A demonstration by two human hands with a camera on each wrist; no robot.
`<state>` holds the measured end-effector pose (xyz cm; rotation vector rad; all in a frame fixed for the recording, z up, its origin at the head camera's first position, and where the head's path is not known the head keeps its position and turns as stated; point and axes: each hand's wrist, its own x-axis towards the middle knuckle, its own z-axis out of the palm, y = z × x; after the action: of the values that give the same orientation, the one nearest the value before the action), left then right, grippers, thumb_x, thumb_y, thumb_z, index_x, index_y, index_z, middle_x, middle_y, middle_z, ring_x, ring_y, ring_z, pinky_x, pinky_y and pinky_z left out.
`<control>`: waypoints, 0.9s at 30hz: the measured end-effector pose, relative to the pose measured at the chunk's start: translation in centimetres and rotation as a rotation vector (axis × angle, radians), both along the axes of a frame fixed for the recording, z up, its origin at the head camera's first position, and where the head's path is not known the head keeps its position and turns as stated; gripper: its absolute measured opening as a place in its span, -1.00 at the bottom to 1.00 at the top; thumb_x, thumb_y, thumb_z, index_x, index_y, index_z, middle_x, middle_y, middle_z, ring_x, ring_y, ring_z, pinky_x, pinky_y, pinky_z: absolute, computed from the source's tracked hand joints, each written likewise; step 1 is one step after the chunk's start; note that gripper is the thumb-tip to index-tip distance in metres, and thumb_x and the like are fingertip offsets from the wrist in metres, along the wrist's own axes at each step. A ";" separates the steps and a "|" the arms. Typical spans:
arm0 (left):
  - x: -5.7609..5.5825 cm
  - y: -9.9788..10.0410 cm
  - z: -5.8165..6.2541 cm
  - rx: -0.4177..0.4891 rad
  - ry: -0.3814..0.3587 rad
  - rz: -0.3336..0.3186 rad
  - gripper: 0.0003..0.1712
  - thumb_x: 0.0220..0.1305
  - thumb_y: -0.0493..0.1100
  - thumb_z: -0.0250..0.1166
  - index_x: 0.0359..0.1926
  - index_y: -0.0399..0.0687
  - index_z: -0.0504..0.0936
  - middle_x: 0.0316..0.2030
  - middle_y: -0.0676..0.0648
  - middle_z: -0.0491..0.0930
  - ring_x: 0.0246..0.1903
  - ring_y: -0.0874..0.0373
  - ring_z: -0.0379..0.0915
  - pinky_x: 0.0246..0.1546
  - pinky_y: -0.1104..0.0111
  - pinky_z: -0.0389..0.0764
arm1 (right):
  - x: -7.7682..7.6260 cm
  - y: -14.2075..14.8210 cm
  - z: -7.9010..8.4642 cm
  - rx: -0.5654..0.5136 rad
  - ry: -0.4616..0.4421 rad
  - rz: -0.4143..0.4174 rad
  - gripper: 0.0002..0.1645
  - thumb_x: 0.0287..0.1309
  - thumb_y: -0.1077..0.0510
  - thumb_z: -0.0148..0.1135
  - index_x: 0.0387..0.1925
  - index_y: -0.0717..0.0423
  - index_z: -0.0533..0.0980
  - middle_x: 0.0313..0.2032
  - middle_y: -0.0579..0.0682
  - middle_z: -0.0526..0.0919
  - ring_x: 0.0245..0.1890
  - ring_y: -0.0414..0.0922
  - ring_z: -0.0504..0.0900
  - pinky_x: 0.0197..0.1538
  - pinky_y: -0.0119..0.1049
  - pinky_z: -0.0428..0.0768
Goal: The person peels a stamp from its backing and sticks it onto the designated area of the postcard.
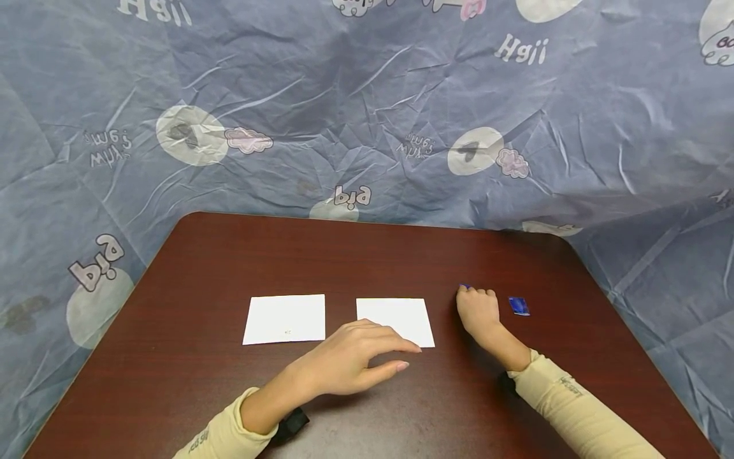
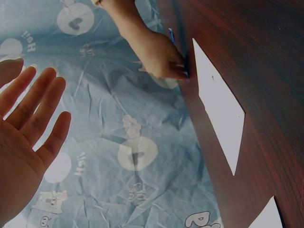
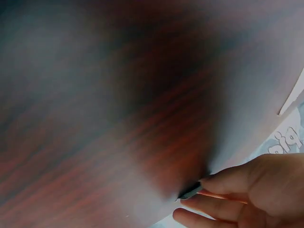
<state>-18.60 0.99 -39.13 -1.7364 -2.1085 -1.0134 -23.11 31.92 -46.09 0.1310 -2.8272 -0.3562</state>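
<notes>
1. Wood-grain table (image 1: 229,255), rounded far corners; one crinkled printed cloth (image 1: 344,83) behind far edge.
2. Left card (image 1: 285,319), one of two, white, flat, toward table's left edge.
3. Left hand (image 1: 355,360): fingers extended, grasping nothing; blocks near-left corner of right card (image 1: 395,312) from head view.
4. Right hand (image 1: 480,312) pinches one thin blue piece (image 1: 465,286), mostly hidden, toward table's far right corner.
5. One shiny blue square (image 1: 518,306) flat, between right hand and table's right edge.

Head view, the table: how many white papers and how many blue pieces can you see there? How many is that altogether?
White papers: 2 (left paper, right paper)
Blue pieces: 2 (loose piece, held piece mostly hidden by the right hand)
Total: 4
</notes>
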 end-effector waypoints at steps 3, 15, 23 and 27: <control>-0.1 0.0 0.0 0.008 0.006 -0.001 -0.73 0.33 -0.11 0.21 0.03 0.07 0.63 -0.16 0.20 0.62 -0.11 0.40 0.49 -0.07 0.45 0.44 | -0.2 0.0 -0.4 0.048 0.077 0.022 -0.87 0.10 0.46 0.04 -0.51 0.35 0.47 -0.55 0.24 0.61 -0.51 0.15 0.59 -0.35 -0.05 0.41; 0.0 0.0 0.0 0.010 -0.033 -0.013 -0.74 0.33 -0.12 0.23 0.02 0.06 0.64 -0.16 0.19 0.63 -0.11 0.41 0.49 -0.07 0.45 0.45 | 0.4 -0.7 0.3 0.088 0.130 -0.002 -0.75 0.09 0.48 0.02 -0.66 0.32 0.43 -0.63 0.26 0.59 -0.59 0.14 0.59 -0.47 -0.06 0.44; -0.7 0.0 -0.1 0.037 -0.068 -0.013 -0.74 0.32 -0.15 0.24 0.00 0.01 0.65 -0.16 0.17 0.64 -0.16 0.39 0.51 -0.12 0.51 0.46 | 2.7 -2.2 4.1 -0.136 0.210 -0.042 -0.90 0.23 0.37 0.09 -0.29 0.36 0.52 -0.47 0.27 0.62 -0.52 0.18 0.58 -0.51 -0.01 0.51; -1.0 -0.1 -0.1 0.034 -0.087 0.011 -0.74 0.34 -0.13 0.22 0.02 0.04 0.64 -0.16 0.18 0.63 -0.16 0.41 0.51 -0.16 0.53 0.47 | 4.0 -2.8 5.5 -0.178 0.424 0.047 -0.88 0.15 0.41 0.13 -0.27 0.32 0.55 -0.57 0.20 0.60 -0.65 0.14 0.53 -0.65 -0.10 0.42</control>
<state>-19.55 0.93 -39.21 -1.6924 -2.1369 -1.1343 -19.11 29.08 -40.56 0.0737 -2.4165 -0.1027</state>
